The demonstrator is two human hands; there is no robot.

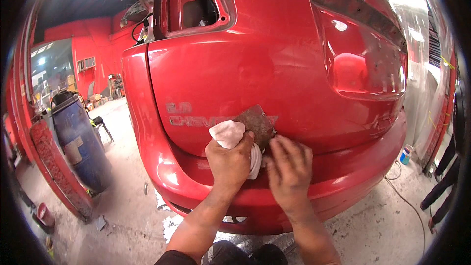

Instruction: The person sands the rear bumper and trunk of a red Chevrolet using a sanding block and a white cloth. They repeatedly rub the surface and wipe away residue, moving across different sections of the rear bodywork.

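My left hand (229,159) is closed round a bunched white cloth (227,133), which sticks out above and below the fist. Its thumb presses on a worn, brownish-grey flat sheet (256,120), perhaps sandpaper, held in front of the red car's rear panel (206,83). Beside the sheet's lower right edge, my right hand (290,169) has bent fingers drawn together; whatever lies between the fingertips is hidden. Faint badge marks (189,120) show on the paint left of the sheet, which covers part of them.
A tail-light opening (192,9) gapes at the upper left of the car. The red bumper (338,172) juts out below my hands. A blue drum (81,142) stands at left by a red post. At right are a blue can (406,154), a cable (412,206) and plastic sheeting (417,44).
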